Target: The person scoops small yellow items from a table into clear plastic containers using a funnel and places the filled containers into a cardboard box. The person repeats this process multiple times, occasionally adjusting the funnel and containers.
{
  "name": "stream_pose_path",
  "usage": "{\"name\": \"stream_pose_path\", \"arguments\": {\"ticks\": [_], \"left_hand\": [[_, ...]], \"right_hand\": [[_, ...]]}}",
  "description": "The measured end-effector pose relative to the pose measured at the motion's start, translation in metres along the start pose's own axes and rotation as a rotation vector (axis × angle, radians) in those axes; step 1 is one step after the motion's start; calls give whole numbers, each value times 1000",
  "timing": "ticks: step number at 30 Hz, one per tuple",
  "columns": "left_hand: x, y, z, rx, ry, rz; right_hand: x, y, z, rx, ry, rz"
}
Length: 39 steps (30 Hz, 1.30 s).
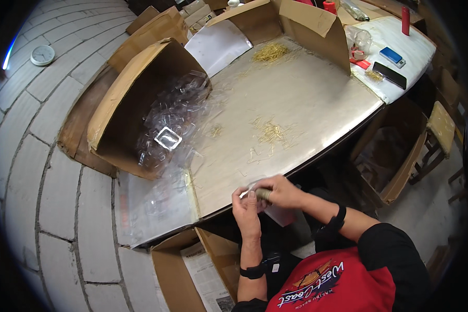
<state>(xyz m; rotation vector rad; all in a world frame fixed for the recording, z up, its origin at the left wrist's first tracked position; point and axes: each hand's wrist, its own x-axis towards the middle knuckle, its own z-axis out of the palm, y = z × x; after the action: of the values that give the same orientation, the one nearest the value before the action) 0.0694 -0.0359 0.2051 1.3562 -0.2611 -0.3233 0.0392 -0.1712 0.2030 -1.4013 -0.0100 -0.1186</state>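
Observation:
My left hand (247, 209) and my right hand (282, 192) meet at the front edge of the table (317, 104). Between their fingertips is a small transparent plastic piece (251, 185), mostly covered by the fingers. Both hands are closed on it. A tan wrap (263, 194) covers a digit of the right hand. Just beyond the hands lies a loose scatter of thin gold-coloured wire pieces (270, 131). To the left, transparent plastic cases (174, 112) spill from a tipped cardboard box (127, 91) onto the tabletop.
Another gold-coloured heap (271, 52) lies at the back beside upright cardboard flaps (317, 39). On a white-covered surface at right are a blue device (392, 56) and a black phone (389, 75). Open cartons (178, 273) stand below the table; a stool (441, 127) is at right.

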Motion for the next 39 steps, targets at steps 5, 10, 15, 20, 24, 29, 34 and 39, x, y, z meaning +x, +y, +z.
{"name": "stream_pose_path", "arguments": {"ticks": [5, 10, 15, 20, 24, 29, 34, 39], "left_hand": [[6, 0, -17, 189, -16, 167], [5, -1, -26, 244, 80, 248], [22, -6, -44, 511, 327, 341], [53, -13, -92, 141, 546, 170], [47, 4, -111, 103, 733, 134], [47, -8, -105, 19, 576, 100], [38, -19, -130, -96, 552, 27], [50, -11, -97, -262, 257, 26]], "right_hand": [[-8, -4, 16, -172, -51, -164], [1, 6, 24, -245, -46, -246], [27, 11, 44, -520, 66, -487], [61, -21, 51, -346, 271, -372], [115, -27, 33, -596, 421, -703], [162, 14, 0, -1273, -186, -462], [204, 4, -62, -1175, 93, 58], [189, 14, -132, -1555, -68, 27]]}}
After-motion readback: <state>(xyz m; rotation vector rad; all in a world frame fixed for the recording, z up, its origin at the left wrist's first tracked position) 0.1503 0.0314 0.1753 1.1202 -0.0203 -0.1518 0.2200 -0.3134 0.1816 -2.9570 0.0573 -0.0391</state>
